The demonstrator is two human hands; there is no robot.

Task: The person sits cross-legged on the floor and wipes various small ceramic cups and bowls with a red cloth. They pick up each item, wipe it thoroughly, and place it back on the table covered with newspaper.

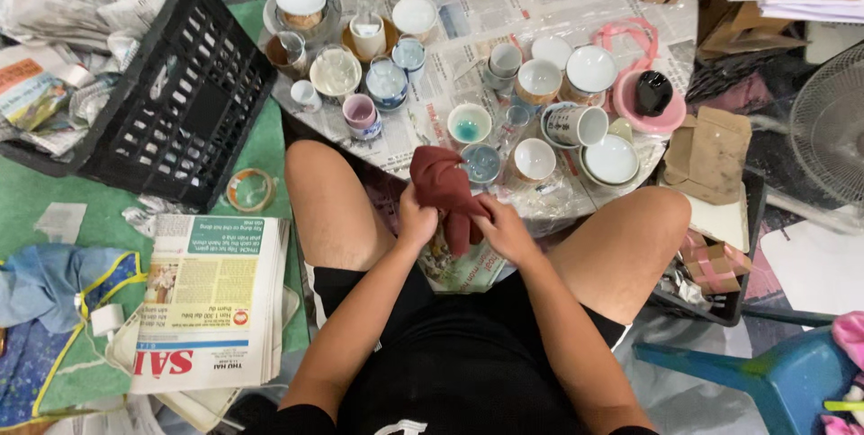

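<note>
Both hands grip dark-red cloth [445,188]: L hand [417,222] low at 7, R hand [504,228] at 4; cloth runs 12–6, small blue-glazed cup [481,163] touching at 2, nearer R.

Black short-sleeved shirt with small white print at hem, black shorts, bare forearms, bare knees.

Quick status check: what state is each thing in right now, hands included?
Left hand: closed on the dark red cloth.
Right hand: gripping the same cloth.
Dark red cloth: bunched, held above the lap.
Cups and bowls: upright on the newspaper-covered low table.
Teal-glazed cup: upright, empty.
Black crate: tilted, holding crumpled paper.
Newspaper stack: folded, flat on the floor.
Tape roll: lying flat.
</note>
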